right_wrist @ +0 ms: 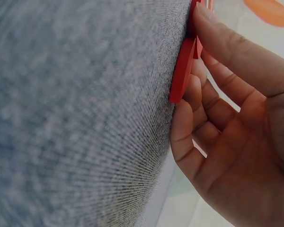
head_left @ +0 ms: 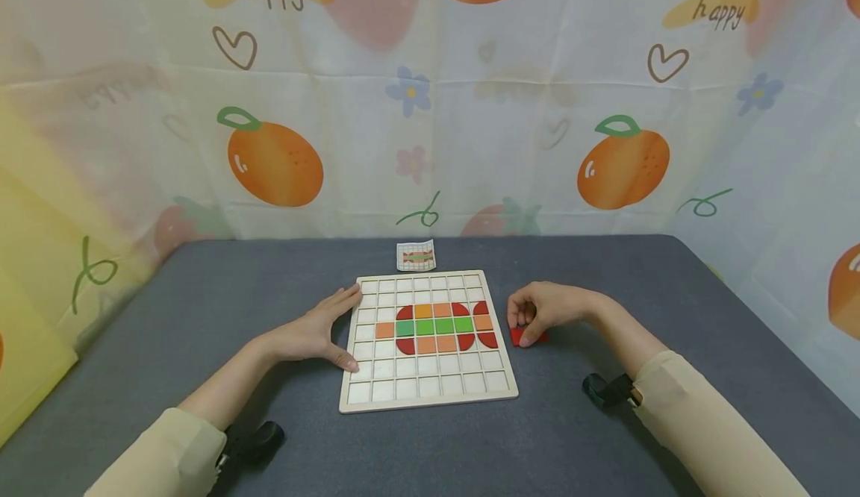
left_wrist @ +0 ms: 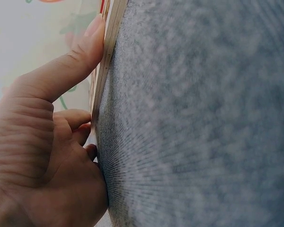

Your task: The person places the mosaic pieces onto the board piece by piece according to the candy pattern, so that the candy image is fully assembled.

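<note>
A wooden grid board (head_left: 430,405) lies flat on the table, several of its cells filled with red, orange and green tiles. Along its left edge my left hand (head_left: 310,334) rests with thumb and fingers spread; the left wrist view has the thumb (left_wrist: 83,54) against the board's side (left_wrist: 105,64). Just right of the board, my right hand (head_left: 554,310) pinches a red tile (head_left: 516,336) at table level between thumb and curled fingers. Another red piece (right_wrist: 182,71) shows beside the fingers in the right wrist view. The exact shape of the pinched tile is partly hidden.
Behind the board lies a small printed card (head_left: 416,257) with a candy-like tile pattern. The dark grey table (head_left: 430,452) ends at a fruit-printed curtain (head_left: 443,139). A yellow surface (head_left: 30,333) stands at the left.
</note>
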The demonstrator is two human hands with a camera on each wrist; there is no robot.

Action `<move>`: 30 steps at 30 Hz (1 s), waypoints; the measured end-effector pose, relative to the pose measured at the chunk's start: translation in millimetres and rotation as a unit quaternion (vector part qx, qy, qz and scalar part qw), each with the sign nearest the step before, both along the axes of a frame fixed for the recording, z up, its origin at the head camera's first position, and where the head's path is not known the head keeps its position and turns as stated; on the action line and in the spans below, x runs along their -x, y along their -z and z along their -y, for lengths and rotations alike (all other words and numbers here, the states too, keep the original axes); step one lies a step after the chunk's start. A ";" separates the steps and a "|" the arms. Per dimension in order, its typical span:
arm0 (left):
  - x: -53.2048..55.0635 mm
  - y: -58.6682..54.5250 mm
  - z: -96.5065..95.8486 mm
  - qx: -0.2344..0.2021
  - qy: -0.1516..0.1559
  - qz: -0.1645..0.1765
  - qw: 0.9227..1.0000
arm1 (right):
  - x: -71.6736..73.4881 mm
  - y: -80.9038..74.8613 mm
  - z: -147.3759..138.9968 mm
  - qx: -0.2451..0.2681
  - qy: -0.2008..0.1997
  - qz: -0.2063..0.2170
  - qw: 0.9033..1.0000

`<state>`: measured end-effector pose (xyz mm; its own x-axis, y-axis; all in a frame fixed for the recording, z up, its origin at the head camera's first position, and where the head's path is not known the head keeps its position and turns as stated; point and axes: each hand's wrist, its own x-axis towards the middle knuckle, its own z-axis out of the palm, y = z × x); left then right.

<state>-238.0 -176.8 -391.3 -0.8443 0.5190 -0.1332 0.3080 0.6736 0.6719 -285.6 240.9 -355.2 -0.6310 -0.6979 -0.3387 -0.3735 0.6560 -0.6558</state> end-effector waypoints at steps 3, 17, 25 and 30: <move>0.4 0.4 -0.1 0.000 0.000 -0.002 1.000 | 0.6 0.6 -0.5 0.004 -0.003 -0.001 1.000; 0.6 0.7 -0.4 0.002 0.000 -0.005 1.000 | 1.5 0.6 -1.4 0.023 0.013 -0.033 0.999; 0.2 0.5 -0.1 0.003 -0.001 -0.004 1.000 | 0.8 -0.4 3.8 0.035 0.024 -0.044 0.998; 0.5 0.7 0.1 0.003 0.000 -0.006 1.000 | 2.1 -2.1 11.0 0.054 0.064 -0.028 0.996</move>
<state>-238.6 -176.9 -392.0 -0.8457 0.5186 -0.1260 0.3167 0.6777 0.6637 -287.7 230.0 -353.1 -0.7335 -0.6405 -0.2275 -0.3293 0.6277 -0.7054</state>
